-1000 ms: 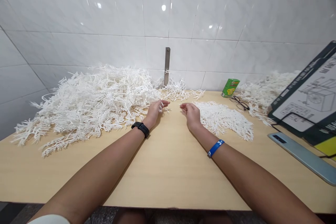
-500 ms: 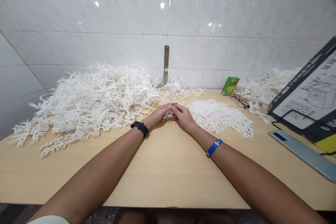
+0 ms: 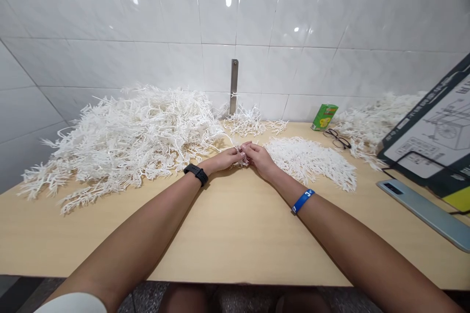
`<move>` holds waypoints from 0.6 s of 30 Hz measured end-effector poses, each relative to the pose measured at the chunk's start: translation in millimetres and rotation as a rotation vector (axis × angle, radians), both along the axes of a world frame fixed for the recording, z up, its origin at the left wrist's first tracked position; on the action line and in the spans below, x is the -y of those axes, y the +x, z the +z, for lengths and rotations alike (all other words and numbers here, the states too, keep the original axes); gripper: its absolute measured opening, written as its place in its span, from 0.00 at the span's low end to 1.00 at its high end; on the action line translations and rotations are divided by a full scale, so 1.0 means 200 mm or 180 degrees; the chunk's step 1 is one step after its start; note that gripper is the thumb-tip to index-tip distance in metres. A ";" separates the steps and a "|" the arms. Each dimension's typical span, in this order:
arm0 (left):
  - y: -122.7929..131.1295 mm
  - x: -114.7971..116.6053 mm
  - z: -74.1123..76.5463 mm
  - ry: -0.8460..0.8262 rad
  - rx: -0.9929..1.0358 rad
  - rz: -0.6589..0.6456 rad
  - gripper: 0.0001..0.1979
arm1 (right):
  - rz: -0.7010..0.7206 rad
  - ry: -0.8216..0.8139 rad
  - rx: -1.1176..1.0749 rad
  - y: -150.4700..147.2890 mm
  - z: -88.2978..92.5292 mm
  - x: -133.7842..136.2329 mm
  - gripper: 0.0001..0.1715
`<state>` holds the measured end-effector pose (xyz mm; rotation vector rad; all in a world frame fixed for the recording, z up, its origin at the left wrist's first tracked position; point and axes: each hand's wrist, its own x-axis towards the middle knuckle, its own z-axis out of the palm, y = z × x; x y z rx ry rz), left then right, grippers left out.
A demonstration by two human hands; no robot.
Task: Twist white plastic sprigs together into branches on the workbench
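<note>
— How many heaps of white sprigs?
— Four on the tabletop (image 3: 235,234): a big heap (image 3: 125,137) left, a small heap (image 3: 249,124) at the wall, a flat heap (image 3: 312,159) right of centre, a far heap (image 3: 370,122) rightmost.
— The hands?
— Two, arms stretched forward. The left hand (image 3: 225,159) and right hand (image 3: 260,159) meet fingertip to fingertip, each grip pinched on one white sprig (image 3: 242,156) between the big and flat heaps.

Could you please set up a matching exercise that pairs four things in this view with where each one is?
Things:
1. black smartwatch
2. blue rubber wristband
3. green cardboard carton
4. small white plastic sprig

Places:
A. by the tiled wall
B. on the right wrist
C. pinched between the left hand and the right hand
D. on the left wrist

Pairs: 1-D, 2-B, 3-A, 4-C
</note>
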<state>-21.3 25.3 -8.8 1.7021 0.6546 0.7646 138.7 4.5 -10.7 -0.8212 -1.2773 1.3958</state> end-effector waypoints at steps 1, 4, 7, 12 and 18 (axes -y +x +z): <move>0.00 0.00 0.00 0.0058 0.0006 0.0024 0.27 | 0.0022 0.0003 0.0041 0.00 0.00 0.00 0.24; 0.01 0.02 0.02 0.0034 0.0162 -0.0009 0.32 | 0.0073 -0.0012 0.0064 0.01 0.00 -0.01 0.24; 0.01 0.04 0.03 -0.0097 0.0296 0.0094 0.37 | 0.0065 0.0045 0.0139 0.01 -0.01 0.00 0.25; 0.01 0.04 0.04 -0.0060 0.0378 0.0469 0.35 | -0.0021 0.0338 0.0561 -0.02 -0.01 0.01 0.21; 0.00 0.04 0.04 0.0091 0.0065 0.0586 0.32 | -0.0219 0.0591 0.1237 -0.03 -0.04 0.00 0.15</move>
